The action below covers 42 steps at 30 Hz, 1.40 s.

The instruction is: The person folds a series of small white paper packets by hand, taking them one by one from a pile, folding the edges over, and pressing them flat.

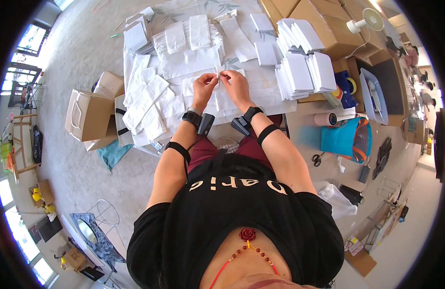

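My left hand (pixel 204 90) and my right hand (pixel 236 88) meet close together over the near middle of the table. Thumb and fingers of each are pinched, the tips almost touching. Something thin and whitish seems to lie between them, too small to make out. Beneath the hands are flat white plastic sleeves (pixel 223 102). Just beyond lies a spread stack of white sleeves (pixel 184 63), with a folded white bundle (pixel 199 32) on top. To the left, more loose white sleeves (pixel 144 108) overlap in a heap.
Stacks of white cards or booklets (pixel 294 74) stand on the table's right side. Cardboard boxes (pixel 323 24) with a small white fan (pixel 367 20) rise behind them. On the right are a blue bag (pixel 340 139), a pink cylinder (pixel 325 119) and scissors (pixel 318 159). A cardboard box (pixel 90 114) sits left.
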Tool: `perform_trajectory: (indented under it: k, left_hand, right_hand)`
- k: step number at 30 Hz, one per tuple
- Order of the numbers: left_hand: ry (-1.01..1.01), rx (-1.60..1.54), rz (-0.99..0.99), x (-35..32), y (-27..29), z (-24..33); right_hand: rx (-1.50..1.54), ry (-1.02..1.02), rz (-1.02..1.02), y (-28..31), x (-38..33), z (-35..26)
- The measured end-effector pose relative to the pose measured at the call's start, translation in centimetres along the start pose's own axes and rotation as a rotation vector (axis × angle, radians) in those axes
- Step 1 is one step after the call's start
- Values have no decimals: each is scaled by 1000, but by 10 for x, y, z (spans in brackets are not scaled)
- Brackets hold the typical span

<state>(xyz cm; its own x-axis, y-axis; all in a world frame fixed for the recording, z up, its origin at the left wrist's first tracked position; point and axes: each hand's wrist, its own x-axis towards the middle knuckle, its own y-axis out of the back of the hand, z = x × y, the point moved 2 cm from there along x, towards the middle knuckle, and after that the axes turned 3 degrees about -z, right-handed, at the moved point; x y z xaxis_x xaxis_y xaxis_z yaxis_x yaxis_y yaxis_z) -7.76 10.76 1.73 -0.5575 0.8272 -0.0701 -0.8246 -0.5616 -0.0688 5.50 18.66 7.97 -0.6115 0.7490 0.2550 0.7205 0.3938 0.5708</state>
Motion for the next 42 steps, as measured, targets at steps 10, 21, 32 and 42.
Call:
perform_trajectory:
  k: [10, 21, 32, 42]
  left_hand:
    - [-152, 208, 48, -24, 3, 37]
    - [-277, 377, 198, -42, 17, 54]
    - [-495, 717, 255, -77, 20, 106]
    - [-454, 648, 269, -93, 17, 99]
  right_hand:
    - [-69, 38, 45, -5, -3, -13]
    - [17, 72, 11, -6, -7, -41]
    - [437, -170, 64, -19, -28, -59]
    - [677, -407, 147, -21, -58, -23]
